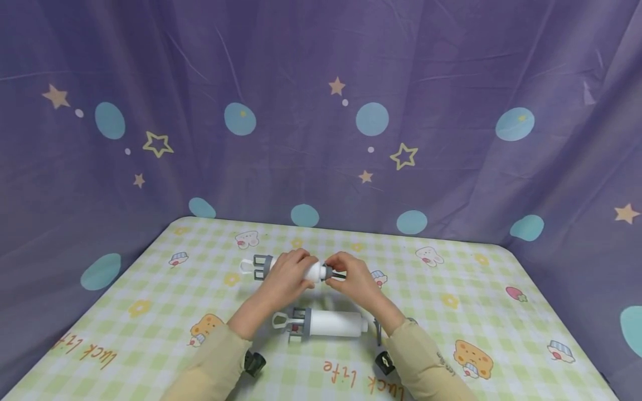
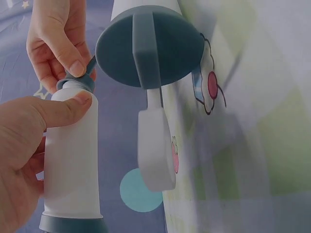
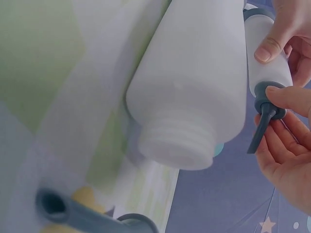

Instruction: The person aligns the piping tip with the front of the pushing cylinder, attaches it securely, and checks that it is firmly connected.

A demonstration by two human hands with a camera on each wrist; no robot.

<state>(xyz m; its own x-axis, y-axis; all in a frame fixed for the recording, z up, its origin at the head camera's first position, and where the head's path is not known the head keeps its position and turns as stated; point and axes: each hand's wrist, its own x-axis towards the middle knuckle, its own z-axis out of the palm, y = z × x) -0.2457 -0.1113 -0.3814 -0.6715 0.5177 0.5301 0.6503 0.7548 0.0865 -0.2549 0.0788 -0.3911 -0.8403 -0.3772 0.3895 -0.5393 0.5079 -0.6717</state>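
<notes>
My left hand (image 1: 290, 274) grips a white cylinder (image 2: 73, 155) with a grey collar and handle frame at its left end. At the cylinder's right end my right hand (image 1: 355, 279) pinches a grey-blue nozzle cap (image 3: 265, 94), whose thin spout (image 3: 260, 130) points away from the cylinder. The cap sits against the cylinder's neck; whether it is fastened I cannot tell. Nearer me on the table lies a second white cylinder (image 1: 336, 323), its threaded neck (image 3: 177, 150) uncovered. A grey nozzle (image 3: 87, 213) lies off that neck.
The table has a green and white checked cloth (image 1: 150, 334). Dark round objects (image 1: 385, 363) show beside both wrists, partly covered by the sleeves. A purple curtain (image 1: 301, 67) hangs behind the table.
</notes>
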